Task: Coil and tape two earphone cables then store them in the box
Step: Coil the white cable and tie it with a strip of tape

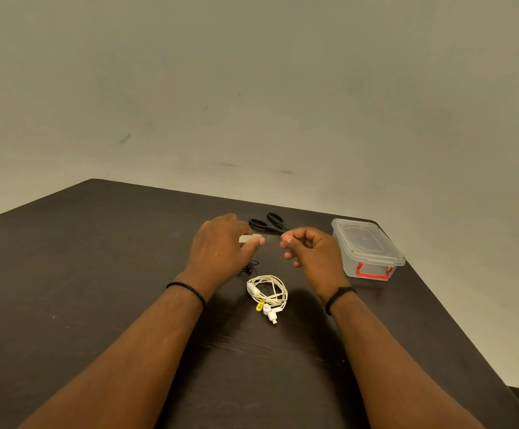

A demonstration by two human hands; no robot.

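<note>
Clear tape is what you have in hand: your left hand (221, 243) grips the tape roll (249, 238), and your right hand (309, 246) pinches the free end between thumb and forefinger, a short strip stretched between the two; so the taping step looks under way. The white earphone cable (267, 294) lies coiled on the table (97, 274) near its middle, just in front of your wrists; a black cable (250, 267) peeps out under your left hand, too hidden to judge. Next you likely need the scissors (267, 223) by the far edge to cut the strip; the lidded box (368, 247) waits at the far right corner. Both forearms reach forward, hands raised above the table.
</note>
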